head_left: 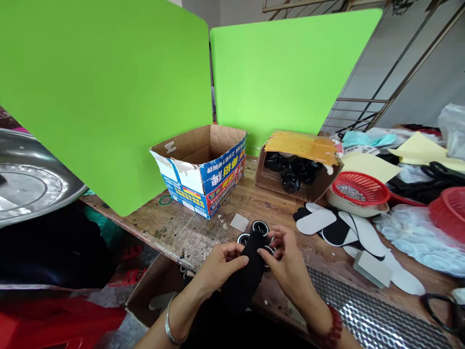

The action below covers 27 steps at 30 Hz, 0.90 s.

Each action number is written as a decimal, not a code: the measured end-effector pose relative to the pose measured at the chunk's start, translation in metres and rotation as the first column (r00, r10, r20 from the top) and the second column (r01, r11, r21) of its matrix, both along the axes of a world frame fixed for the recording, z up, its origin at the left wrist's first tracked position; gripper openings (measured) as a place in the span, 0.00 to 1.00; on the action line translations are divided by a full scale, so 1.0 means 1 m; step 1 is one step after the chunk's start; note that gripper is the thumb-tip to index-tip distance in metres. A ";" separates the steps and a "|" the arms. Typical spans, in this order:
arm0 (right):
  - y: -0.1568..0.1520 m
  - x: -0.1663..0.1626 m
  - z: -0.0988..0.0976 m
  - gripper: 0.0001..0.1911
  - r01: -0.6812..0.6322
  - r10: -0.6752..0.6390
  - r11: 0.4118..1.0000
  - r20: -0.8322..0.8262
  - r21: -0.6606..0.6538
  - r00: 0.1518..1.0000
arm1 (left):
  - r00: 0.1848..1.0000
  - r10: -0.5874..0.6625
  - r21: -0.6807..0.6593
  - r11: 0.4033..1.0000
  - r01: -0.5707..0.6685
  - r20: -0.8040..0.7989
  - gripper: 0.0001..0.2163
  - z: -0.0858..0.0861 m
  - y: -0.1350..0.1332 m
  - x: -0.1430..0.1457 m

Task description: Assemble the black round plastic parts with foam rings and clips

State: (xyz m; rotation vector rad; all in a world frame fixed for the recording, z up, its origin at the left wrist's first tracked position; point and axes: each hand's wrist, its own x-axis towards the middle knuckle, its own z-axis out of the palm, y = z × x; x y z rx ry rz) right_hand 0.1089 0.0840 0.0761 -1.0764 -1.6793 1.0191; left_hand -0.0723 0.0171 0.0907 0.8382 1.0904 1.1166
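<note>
At the table's front edge, a black rounded pad (244, 274) lies over a small black piece with silver-ringed wheels (260, 228). My left hand (220, 266) pinches the pad's left edge between thumb and fingers. My right hand (286, 259) is closed at the pad's upper right, its thumb on the pad and its fingers around a wheel. The underside of the wheeled piece is hidden by the pad and fingers. A small white paper square (239, 222) lies just beyond. To the right are several black pads and white oval backings (316, 221) in a loose pile.
An open blue-and-white carton (221, 182) stands at the back; beside it, a carton (262, 177) holds black wheeled pieces (290, 182). Further right are a red basket (376, 186), plastic bags (417, 237) and a grey block (373, 269). Green panels (290, 77) stand behind.
</note>
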 end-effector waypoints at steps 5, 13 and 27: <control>-0.013 -0.003 0.006 0.08 -0.137 0.093 0.959 0.180 0.248 0.979 | 0.999 0.016 0.077 0.997 -0.012 -0.051 0.15 -0.002 -0.004 0.009; -0.019 -0.003 0.013 0.14 -0.187 0.194 0.981 0.143 -0.057 0.971 | 0.988 -0.026 0.185 0.981 0.054 -0.150 0.13 -0.007 -0.007 0.012; -0.004 0.008 -0.003 0.17 -0.199 0.208 0.971 0.059 -0.132 0.976 | 0.999 -0.018 0.026 0.999 0.019 -0.028 0.19 -0.009 -0.005 0.031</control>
